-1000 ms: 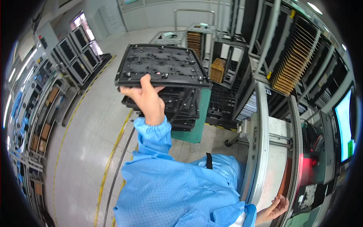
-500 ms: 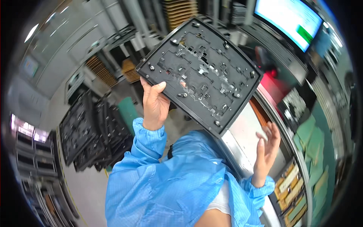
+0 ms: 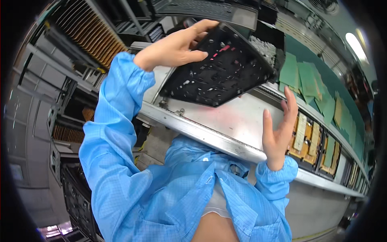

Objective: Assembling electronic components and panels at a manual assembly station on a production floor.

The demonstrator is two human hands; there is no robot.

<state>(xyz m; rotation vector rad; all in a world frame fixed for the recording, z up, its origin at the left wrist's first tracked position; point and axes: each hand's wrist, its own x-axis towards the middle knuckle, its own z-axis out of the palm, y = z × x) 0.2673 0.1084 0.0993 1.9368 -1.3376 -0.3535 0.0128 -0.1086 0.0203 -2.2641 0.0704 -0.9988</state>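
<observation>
My left hand [image 3: 177,46] grips the upper left edge of a black rectangular tray-like fixture [image 3: 217,70], thumb on its face and fingers at the rim. The fixture is tilted above a silver conveyor bench [image 3: 213,117]. Cut-outs and small metal parts dot its face, and a pink-red glow shows through some openings. To the right, my right hand [image 3: 278,129] is raised over the bench with fingers apart and nothing in it. It is nearest to black frames with tan and white boards [image 3: 305,137].
Several green sheets [image 3: 308,80] lie along the bench's far side. A black box of grey-white small pieces [image 3: 264,50] stands behind the fixture. Racks with stacked brown boards [image 3: 86,28] are at the upper left; more black fixtures [image 3: 76,197] stand at the lower left.
My body has turned right toward the bench. My left hand has brought the black fixture over the bench and tilted it differently. My right hand stays open.
</observation>
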